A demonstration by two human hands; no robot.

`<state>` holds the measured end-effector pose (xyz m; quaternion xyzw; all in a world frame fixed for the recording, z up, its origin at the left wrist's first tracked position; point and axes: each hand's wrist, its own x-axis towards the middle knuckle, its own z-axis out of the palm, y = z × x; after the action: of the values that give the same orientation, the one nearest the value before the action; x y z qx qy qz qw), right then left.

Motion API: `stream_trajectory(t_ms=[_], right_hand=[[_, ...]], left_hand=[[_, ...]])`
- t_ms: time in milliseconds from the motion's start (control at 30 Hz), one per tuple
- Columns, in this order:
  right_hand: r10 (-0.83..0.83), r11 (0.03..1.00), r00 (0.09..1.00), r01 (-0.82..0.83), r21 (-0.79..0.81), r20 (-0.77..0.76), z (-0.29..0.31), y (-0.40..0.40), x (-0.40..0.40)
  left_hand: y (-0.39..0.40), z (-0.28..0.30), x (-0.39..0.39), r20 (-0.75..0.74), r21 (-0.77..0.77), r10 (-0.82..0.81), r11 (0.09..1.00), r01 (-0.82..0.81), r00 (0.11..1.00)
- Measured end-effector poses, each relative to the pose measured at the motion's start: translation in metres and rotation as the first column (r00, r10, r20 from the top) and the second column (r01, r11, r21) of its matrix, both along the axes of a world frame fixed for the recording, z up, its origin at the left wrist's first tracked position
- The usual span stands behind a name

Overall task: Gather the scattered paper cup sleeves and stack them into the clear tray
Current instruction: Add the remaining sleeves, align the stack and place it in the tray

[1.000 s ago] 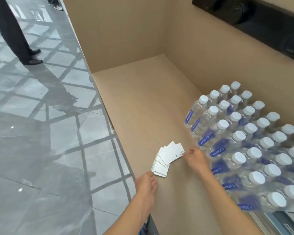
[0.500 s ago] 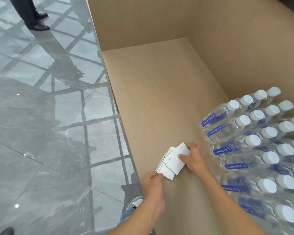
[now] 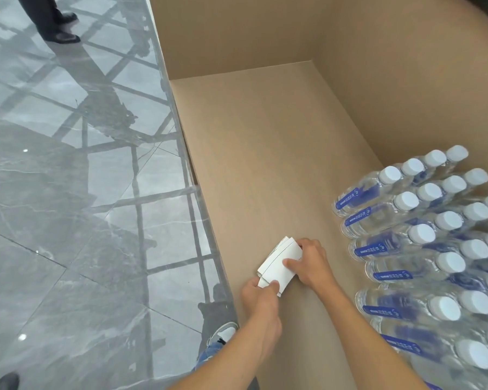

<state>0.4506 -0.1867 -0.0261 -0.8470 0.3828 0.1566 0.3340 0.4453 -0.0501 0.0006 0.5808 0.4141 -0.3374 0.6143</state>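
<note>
White flat paper cup sleeves [image 3: 279,266] sat bunched on the tan cardboard surface [image 3: 265,164], left hand [image 3: 261,298] and right hand [image 3: 312,263] fingers pinching opposite ends.

1. Two hands are showing, the left hand [image 3: 261,298] and the right hand [image 3: 312,261].
2. One bunch of white paper cup sleeves [image 3: 278,264] is lying between them; the overlapping sleeves are hiding their exact number, at least four.
3. Roughly two dozen water bottles [image 3: 423,240] are standing in rows, some running off the picture's edge.
4. One sneaker [image 3: 223,332] is showing on the floor.
5. Three dark shoes [image 3: 65,37] are showing elsewhere.
</note>
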Motion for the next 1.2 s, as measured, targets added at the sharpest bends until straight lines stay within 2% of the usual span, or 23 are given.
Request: stream_trajectory(t_ms=[167,333,467,633,733,867,1033,1200], right_hand=[[-0.019,0.999,1.000,0.020,0.043,-0.018,-0.001,0.000,-0.005],[-0.154,0.962,0.987,0.159,0.222,-0.038,0.000,0.000,-0.023],[-0.363,0.854,0.930,0.307,0.420,0.059,0.009,0.006,-0.055],[-0.604,0.703,0.780,0.423,0.572,0.165,0.022,0.022,-0.109],[-0.670,0.665,0.712,0.450,0.596,0.211,0.033,0.033,-0.149],[-0.808,0.551,0.546,0.563,0.616,0.224,0.047,0.050,-0.211],[-0.926,0.372,0.304,0.653,0.660,0.223,0.052,0.083,-0.303],[-0.969,0.216,0.079,0.731,0.648,0.233,0.042,0.127,-0.390]], left_hand=[[0.007,-0.004,0.006,0.033,0.008,0.013,1.000,-0.013,0.999],[0.016,-0.008,0.007,0.078,0.014,-0.082,0.997,0.082,0.994],[0.023,-0.010,0.001,0.116,-0.054,-0.188,0.979,0.196,0.975],[0.028,-0.008,-0.011,0.194,-0.121,-0.406,0.894,0.432,0.893],[0.023,-0.003,-0.029,0.257,-0.119,-0.535,0.809,0.576,0.805],[0.012,0.002,-0.068,0.320,-0.137,-0.672,0.665,0.734,0.668],[0.008,0.002,-0.135,0.397,-0.050,-0.826,0.415,0.908,0.399],[0.015,-0.006,-0.214,0.421,-0.022,-0.890,0.182,0.983,0.174]])
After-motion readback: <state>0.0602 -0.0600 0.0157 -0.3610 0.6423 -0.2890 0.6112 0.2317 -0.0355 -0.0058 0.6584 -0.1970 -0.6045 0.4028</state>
